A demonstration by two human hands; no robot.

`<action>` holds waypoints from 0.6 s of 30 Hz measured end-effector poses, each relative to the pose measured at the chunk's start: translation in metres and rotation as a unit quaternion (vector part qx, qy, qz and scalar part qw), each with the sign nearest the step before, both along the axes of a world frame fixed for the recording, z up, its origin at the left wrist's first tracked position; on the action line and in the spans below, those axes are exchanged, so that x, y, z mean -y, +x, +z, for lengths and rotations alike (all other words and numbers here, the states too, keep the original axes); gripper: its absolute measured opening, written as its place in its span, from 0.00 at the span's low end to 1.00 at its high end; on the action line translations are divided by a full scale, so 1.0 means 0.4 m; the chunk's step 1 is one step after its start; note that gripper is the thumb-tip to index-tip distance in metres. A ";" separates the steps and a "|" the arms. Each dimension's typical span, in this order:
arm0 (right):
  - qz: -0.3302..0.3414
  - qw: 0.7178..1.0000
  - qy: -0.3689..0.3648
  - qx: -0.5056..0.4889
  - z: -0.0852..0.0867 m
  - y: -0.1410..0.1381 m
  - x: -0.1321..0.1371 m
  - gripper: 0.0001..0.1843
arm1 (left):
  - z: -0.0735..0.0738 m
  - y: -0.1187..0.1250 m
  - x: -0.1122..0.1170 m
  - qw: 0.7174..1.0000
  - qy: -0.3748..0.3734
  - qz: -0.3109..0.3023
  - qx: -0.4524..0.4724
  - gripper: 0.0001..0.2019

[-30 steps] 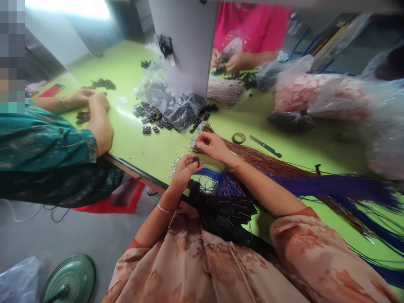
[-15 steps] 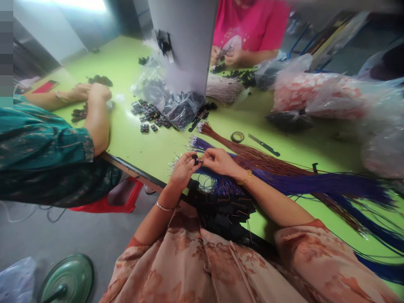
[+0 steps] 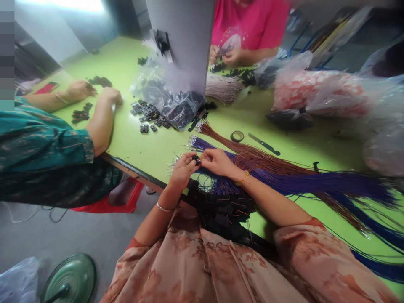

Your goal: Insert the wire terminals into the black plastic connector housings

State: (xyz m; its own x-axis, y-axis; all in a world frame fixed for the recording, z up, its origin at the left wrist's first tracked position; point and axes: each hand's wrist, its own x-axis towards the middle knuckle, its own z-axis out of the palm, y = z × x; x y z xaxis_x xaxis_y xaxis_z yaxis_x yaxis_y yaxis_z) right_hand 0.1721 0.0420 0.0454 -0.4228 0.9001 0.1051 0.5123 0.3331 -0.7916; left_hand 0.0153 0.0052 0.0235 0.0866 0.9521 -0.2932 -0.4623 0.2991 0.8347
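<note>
Between the fingers of my left hand (image 3: 183, 170) is a small black connector housing (image 3: 196, 160). My right hand (image 3: 216, 161) is pinched close against the connector's right side; a thin wire end seems to be in its fingertips, though the fingers mostly hide it. Under and behind my hands run a bundle of blue wires (image 3: 293, 180) and a bundle of brown wires (image 3: 249, 153), with metal-tipped ends toward the left. Just below my wrists lies a pile of black connector housings (image 3: 224, 208) with short wires sticking out, at the table's front edge.
A roll of tape (image 3: 237, 136) and a black-handled blade (image 3: 264, 144) lie beyond the wires. Black parts (image 3: 148, 113) sit near a plastic bag (image 3: 181, 109). A grey post (image 3: 183, 42) rises behind. One co-worker sits left, in a teal sleeve (image 3: 47, 130); another faces me in a pink shirt (image 3: 252, 25).
My right fingertips have moved slightly left, closer to the connector, and the pale wire end between them shows less. The left co-worker's hands have drawn apart.
</note>
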 end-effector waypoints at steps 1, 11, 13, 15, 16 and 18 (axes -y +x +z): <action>0.002 1.000 0.006 0.005 0.000 -0.001 0.001 0.08 | 0.000 0.002 0.001 1.000 0.005 0.003 -0.015 0.16; 0.008 0.994 0.082 0.076 -0.005 0.000 0.021 0.07 | -0.008 0.008 -0.006 0.999 -0.014 0.015 -0.045 0.17; 0.018 0.993 0.083 0.087 -0.001 0.003 0.014 0.07 | -0.012 0.012 -0.006 0.999 -0.016 0.018 -0.046 0.16; 0.036 0.993 0.073 0.085 0.006 0.013 -0.013 0.08 | -0.014 0.013 -0.009 0.999 -0.018 0.020 -0.039 0.16; 0.038 0.994 0.066 0.084 0.010 0.020 -0.035 0.10 | -0.014 0.011 -0.013 0.999 -0.019 0.020 -0.033 0.15; -0.031 0.993 0.067 0.096 0.012 0.038 -0.093 0.12 | -0.012 0.005 -0.020 0.999 -0.024 0.021 -0.025 0.14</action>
